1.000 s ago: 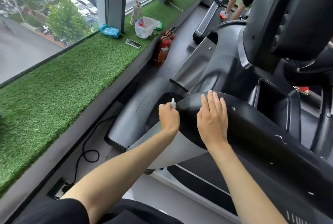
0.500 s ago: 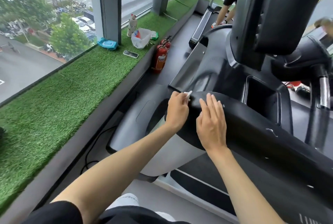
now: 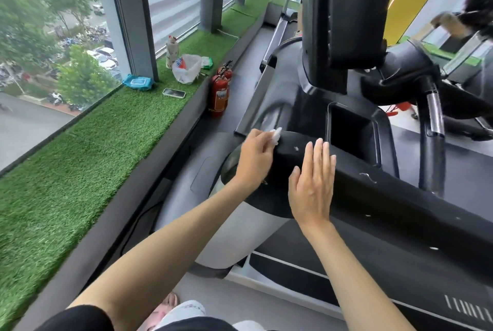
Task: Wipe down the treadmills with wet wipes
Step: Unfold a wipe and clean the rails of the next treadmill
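A black treadmill fills the right half of the view, and its side handrail (image 3: pixel 378 197) runs from the centre down to the right. My left hand (image 3: pixel 253 157) grips a small crumpled white wet wipe (image 3: pixel 276 135) and presses it against the handrail's far end. My right hand (image 3: pixel 313 181) lies flat on top of the rail just beside it, fingers extended, holding nothing. The treadmill's console post (image 3: pixel 341 16) and a cup-holder pocket (image 3: pixel 349 130) stand behind the hands.
A ledge of artificial grass (image 3: pixel 112 138) runs along the window at left, bearing a blue wipes pack (image 3: pixel 137 82), a phone (image 3: pixel 174 93), a plastic bag (image 3: pixel 188 67) and a bottle (image 3: pixel 172 50). Two red fire extinguishers (image 3: pixel 220 93) stand on the floor. Another treadmill (image 3: pixel 280 32) lies farther back.
My left hand has carried the wipe up from the rail's lower end onto its top far edge. The right hand stayed flat on the rail. The camera has tilted upward.
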`<state>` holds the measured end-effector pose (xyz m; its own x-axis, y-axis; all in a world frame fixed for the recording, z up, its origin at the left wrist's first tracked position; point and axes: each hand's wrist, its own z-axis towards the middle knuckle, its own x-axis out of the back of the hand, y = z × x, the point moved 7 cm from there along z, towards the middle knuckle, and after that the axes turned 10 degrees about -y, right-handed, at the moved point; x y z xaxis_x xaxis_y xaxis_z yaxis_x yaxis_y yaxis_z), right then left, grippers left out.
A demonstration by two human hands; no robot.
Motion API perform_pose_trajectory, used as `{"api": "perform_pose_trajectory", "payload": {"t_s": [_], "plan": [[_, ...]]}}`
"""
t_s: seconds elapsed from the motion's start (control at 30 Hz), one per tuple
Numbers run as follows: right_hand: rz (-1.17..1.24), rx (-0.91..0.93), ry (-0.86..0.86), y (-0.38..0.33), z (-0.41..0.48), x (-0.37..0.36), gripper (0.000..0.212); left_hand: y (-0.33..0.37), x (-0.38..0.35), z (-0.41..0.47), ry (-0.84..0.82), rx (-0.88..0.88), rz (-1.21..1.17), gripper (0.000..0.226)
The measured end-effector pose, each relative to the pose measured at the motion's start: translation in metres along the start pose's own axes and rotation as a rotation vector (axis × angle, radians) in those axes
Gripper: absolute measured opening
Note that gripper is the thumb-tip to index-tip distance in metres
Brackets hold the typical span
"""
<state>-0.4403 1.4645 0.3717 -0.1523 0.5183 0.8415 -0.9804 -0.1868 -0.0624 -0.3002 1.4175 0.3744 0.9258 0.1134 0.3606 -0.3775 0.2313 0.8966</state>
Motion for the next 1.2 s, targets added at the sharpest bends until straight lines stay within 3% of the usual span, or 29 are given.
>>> {"api": "perform_pose_trajectory", "payload": {"t_s": [0.13, 0.2, 0.4, 0.43, 0.57, 0.6, 0.7, 0.77, 0.83, 0.93, 1.0, 1.13, 1.2], "plan": [[-0.016, -0.003, -0.004, 0.012, -0.002, 0.001, 0.052, -0.056, 0.025, 0.008, 0.157, 0.287, 0.001, 0.043], [-0.053, 0.005, -0.019, 0.017, -0.007, 0.0, 0.052, -0.051, 0.025, 0.005, 0.19, 0.323, 0.001, 0.039], [-0.132, 0.007, -0.052, 0.031, -0.013, 0.006, 0.053, 0.029, -0.027, -0.008, -0.003, -0.174, 0.206, 0.017], [-0.123, 0.027, -0.044, 0.033, -0.013, 0.008, 0.051, 0.022, -0.021, -0.005, 0.044, -0.162, 0.217, 0.017], [-0.062, 0.047, 0.006, 0.038, -0.009, 0.013, 0.046, -0.023, 0.011, 0.01, 0.247, 0.185, 0.2, 0.022], [-0.048, 0.044, 0.01, 0.039, -0.009, 0.013, 0.046, -0.014, 0.006, 0.01, 0.243, 0.138, 0.227, 0.024], [-0.063, 0.071, -0.009, 0.04, -0.011, 0.012, 0.047, 0.039, -0.035, -0.005, 0.166, -0.222, 0.338, 0.025], [-0.098, 0.105, -0.014, 0.041, -0.012, 0.011, 0.047, 0.05, -0.044, -0.016, 0.152, -0.307, 0.365, 0.022], [-0.097, 0.126, -0.003, 0.043, -0.011, 0.011, 0.047, 0.036, -0.027, -0.014, 0.234, -0.25, 0.362, 0.023], [-0.071, 0.116, 0.007, 0.043, -0.011, 0.011, 0.046, 0.004, -0.002, -0.006, 0.347, 0.062, 0.237, 0.025], [-0.056, 0.109, 0.009, 0.043, -0.012, 0.012, 0.046, 0.016, -0.017, -0.009, 0.309, 0.062, 0.187, 0.026], [-0.083, 0.135, 0.013, 0.045, -0.013, 0.015, 0.048, 0.048, -0.076, -0.021, -0.061, -0.261, 0.223, 0.033], [-0.097, 0.132, 0.026, 0.047, -0.011, 0.016, 0.05, 0.039, -0.061, -0.016, -0.002, -0.24, 0.214, 0.031]]}}
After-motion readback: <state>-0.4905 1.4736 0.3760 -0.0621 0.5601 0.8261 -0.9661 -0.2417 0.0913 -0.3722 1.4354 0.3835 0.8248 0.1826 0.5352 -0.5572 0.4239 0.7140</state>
